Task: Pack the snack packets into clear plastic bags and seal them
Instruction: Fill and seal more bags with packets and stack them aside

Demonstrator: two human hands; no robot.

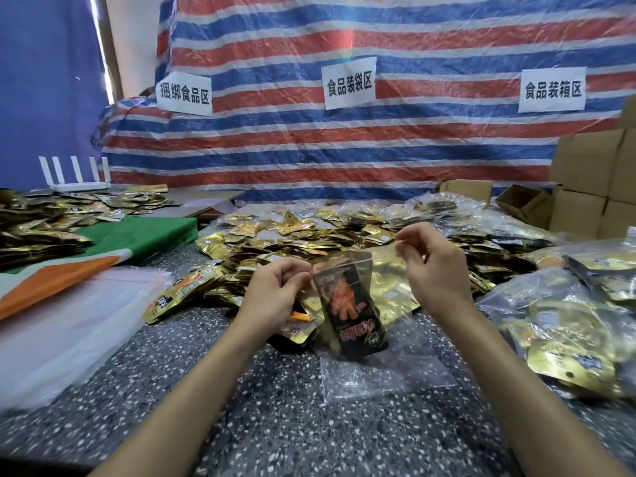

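Grip: our left hand [278, 292] and right hand [434, 266] pinch the clear plastic bag [389, 277]. We should settle the black snack packet [351, 306] low before sealing

A makeshift food-packing workshop.
Three paper signs [349, 83] on a striped tarpaulin [275, 139] mark zones for bundling, bagging and boxing food. Heaps of gold snack packets [309, 239] cover the speckled tabletop [275, 407]; cardboard boxes [592, 180] are stacked far right, and empty clear bags [69, 321] lie near left.
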